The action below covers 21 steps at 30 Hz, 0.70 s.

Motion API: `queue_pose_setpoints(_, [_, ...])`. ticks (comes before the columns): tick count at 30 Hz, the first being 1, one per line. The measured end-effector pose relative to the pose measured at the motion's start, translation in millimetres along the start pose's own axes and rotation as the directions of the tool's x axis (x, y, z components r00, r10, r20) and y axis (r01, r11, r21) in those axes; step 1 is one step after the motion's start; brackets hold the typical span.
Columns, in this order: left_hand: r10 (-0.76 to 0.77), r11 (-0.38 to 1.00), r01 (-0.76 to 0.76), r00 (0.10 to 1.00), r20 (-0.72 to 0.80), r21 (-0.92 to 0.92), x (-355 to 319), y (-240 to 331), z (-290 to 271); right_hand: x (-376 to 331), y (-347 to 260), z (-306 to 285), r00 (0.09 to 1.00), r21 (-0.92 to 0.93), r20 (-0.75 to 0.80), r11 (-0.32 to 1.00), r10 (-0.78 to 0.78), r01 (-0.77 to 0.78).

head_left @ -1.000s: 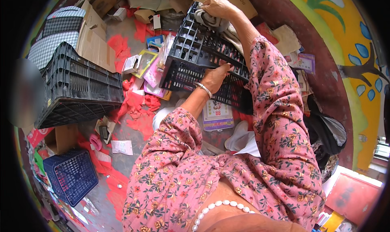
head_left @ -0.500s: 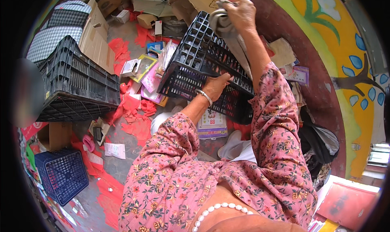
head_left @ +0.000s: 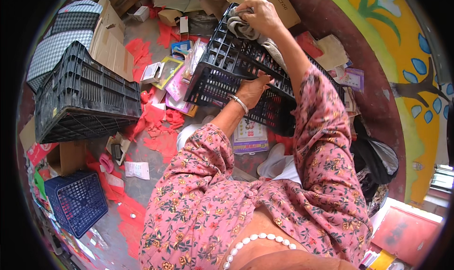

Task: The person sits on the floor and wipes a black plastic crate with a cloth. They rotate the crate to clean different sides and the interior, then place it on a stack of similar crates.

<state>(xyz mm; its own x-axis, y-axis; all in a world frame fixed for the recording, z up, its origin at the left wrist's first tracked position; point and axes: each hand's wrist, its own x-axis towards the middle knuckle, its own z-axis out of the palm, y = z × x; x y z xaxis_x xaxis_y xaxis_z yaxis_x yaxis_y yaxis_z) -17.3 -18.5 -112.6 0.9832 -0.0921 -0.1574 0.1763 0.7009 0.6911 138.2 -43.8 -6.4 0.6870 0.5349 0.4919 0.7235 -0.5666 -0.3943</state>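
Crate (head_left: 246,76), black plastic, tilted up around 12 o'clock. Left hand (head_left: 253,88) grips its near rim, fingers curled shut; right hand (head_left: 260,16) pinches a grey rag (head_left: 242,28) against the far rim. Second black crate (head_left: 85,97) at 9, blue basket (head_left: 75,201) at 8.

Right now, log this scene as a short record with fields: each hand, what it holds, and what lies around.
left hand: grips the near rim of the tilted black crate
right hand: presses a grey cloth on the crate's far rim
second black crate: on the floor to the left, on its side
blue basket: lower left, upright
floor: red paper scraps, cards, cardboard
wall: yellow, with painted blue leaves
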Motion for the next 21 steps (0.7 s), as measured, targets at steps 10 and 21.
queue_pose_setpoints(10, [0.01, 0.999, -0.012, 0.999, -0.041, -0.038, -8, 8, -1, -6, -43, 0, 0.937, -0.18, 0.349, 0.983, 0.025, 0.041])
queue_pose_setpoints(21, [-0.09, 0.92, 0.094, 0.996, -0.028, 0.379, -4, 8, -9, -56, -66, 12, 0.936, -0.095, 0.018, 0.931, -0.352, 0.352])
